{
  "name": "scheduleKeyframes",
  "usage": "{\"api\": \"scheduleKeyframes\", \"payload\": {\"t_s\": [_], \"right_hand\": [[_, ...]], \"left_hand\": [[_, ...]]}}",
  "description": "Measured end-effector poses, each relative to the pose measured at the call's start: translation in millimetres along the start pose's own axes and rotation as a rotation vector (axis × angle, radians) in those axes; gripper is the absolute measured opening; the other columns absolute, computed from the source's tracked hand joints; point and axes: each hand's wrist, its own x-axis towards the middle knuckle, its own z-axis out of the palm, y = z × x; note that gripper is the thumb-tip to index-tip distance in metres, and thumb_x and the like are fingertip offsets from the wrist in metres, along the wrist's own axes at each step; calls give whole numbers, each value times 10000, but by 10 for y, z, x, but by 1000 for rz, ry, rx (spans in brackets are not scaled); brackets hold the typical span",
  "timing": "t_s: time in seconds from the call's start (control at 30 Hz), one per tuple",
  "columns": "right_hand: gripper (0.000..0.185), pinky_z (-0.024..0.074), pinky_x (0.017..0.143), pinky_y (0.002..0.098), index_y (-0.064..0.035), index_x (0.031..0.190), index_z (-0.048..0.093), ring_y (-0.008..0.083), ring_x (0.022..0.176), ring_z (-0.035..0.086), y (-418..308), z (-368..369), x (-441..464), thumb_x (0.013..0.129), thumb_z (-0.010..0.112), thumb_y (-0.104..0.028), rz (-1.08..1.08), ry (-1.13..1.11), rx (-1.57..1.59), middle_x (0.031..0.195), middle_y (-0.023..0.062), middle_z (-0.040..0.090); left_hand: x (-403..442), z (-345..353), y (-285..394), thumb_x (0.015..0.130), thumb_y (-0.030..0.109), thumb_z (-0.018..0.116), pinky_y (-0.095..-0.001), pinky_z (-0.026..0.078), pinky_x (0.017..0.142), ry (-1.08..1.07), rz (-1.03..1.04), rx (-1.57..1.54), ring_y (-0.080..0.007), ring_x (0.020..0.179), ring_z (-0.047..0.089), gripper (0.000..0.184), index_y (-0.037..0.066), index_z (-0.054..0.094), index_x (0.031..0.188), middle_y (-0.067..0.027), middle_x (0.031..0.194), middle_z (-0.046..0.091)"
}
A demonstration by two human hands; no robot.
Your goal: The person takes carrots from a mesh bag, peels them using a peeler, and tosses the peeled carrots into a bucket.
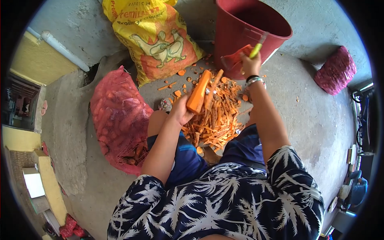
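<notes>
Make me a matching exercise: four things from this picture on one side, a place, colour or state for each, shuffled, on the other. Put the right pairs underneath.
Things
1. Left hand
2. Right hand
3. Bucket
4. Peelings

Place, colour or state
A. Heaped on the floor
B. Gripping a yellow handle
C. Dark red, with an open top
D. Holding a thick orange carrot

Right pairs: 1-D, 2-B, 3-C, 4-A
</notes>
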Motion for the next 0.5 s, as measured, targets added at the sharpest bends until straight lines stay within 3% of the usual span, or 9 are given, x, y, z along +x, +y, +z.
{"api": "scheduleKeyframes", "payload": {"t_s": [0.07, 0.13, 0.2, 0.27, 0.3, 0.4, 0.47, 0.5], "right_hand": [[350, 493, 539, 243, -44, 1045, 478, 119, 670, 581, -328, 38, -184, 749, 647, 33, 21, -2, -41, 882, 49, 588], [392, 500, 567, 240, -35, 1090, 454, 124, 723, 583, -485, 154, -553, 754, 647, 25, -4, -118, 157, 918, 57, 577], [408, 518, 665, 254, -23, 1112, 439, 149, 832, 584, -804, 181, -1017, 759, 636, 34, 154, -280, 71, 953, 76, 568], [420, 514, 736, 267, -7, 1123, 432, 155, 894, 570, -814, 209, -1304, 758, 636, 34, 134, -332, 87, 992, 91, 559], [429, 513, 734, 269, -2, 1132, 430, 157, 897, 573, -770, 210, -1372, 758, 636, 34, 82, -341, 17, 1001, 93, 561], [450, 512, 742, 273, 8, 1149, 431, 166, 934, 576, -670, 181, -1373, 751, 639, 38, 32, -350, -122, 1015, 93, 568], [449, 513, 730, 271, -8, 1139, 450, 160, 928, 577, -657, 182, -1226, 741, 654, 34, 241, -470, -89, 1005, 86, 579], [438, 510, 699, 263, -20, 1114, 471, 140, 857, 579, -415, 201, -1042, 731, 678, 17, 265, -442, 73, 973, 71, 587]], "left_hand": [[21, -3, 72, 955, 355, 338, -383, 506, 741, 18, 13, 2, -200, 888, 579, 397, 37, 448, 1167, -116, 1029, 553], [117, 32, 99, 952, 367, 348, -393, 498, 757, 35, 16, 3, -183, 838, 560, 385, 51, 449, 1148, -88, 970, 541], [304, -47, 7, 953, 364, 351, -387, 485, 778, 52, 0, 19, -172, 836, 546, 362, 65, 450, 1131, -65, 936, 532], [408, -61, -91, 954, 358, 354, -377, 479, 786, 69, 34, 44, -165, 849, 549, 341, 73, 457, 1112, -59, 948, 535], [396, 80, -130, 958, 340, 346, -358, 482, 781, 182, 81, -57, -159, 837, 557, 322, 70, 469, 1082, -51, 936, 541], [466, -9, -190, 960, 331, 341, -344, 488, 768, 124, 117, -113, -161, 817, 568, 319, 66, 474, 1077, -52, 949, 550], [402, -22, -199, 959, 324, 345, -334, 494, 749, 106, 130, -87, -154, 797, 572, 330, 50, 472, 1092, -56, 977, 554], [309, 45, -158, 959, 315, 348, -339, 496, 745, 123, 68, -17, -157, 795, 574, 332, 43, 471, 1102, -58, 982, 557]]}}
